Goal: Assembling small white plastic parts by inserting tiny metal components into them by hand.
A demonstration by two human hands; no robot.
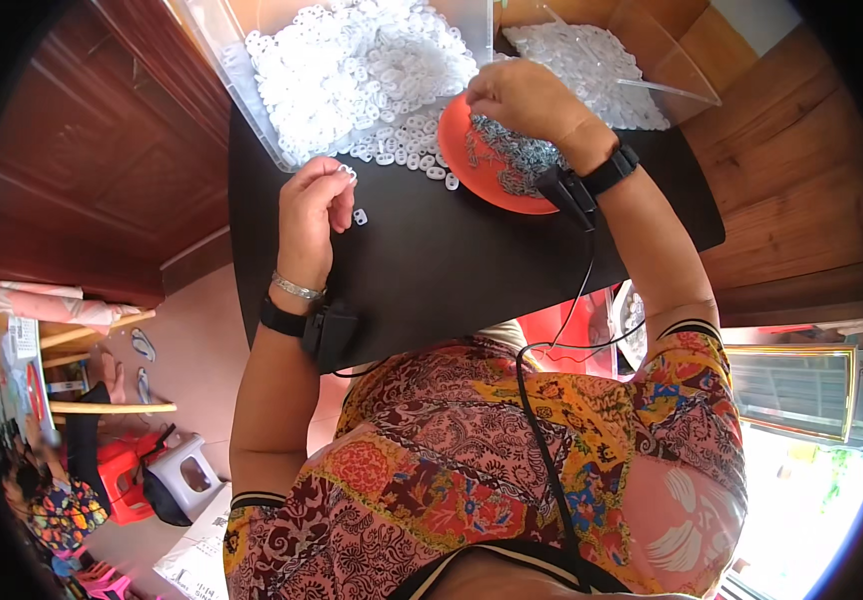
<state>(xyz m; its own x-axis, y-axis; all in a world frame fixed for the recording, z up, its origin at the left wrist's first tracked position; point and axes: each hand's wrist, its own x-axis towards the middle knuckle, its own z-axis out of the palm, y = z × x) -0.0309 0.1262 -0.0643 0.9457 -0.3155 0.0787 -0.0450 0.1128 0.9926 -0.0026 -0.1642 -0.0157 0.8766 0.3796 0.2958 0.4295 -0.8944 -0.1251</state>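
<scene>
My left hand is closed, pinching a small white plastic piece with holes between thumb and fingertips. Just beside it on the black table, a single white two-holed piece lies apart from the others. Over the left rim of an orange plate, my right hand has its fingertips pressed together; anything in them is too small to make out. The plate bears a heap of small grey metal screws. Loose white pieces lie between the plate and a clear bin.
The clear bin at the back left is heaped with white pieces. Behind the plate, a clear tray holds packed translucent pieces. A black cable runs from my right wrist across my lap. Another person sits far left near stools.
</scene>
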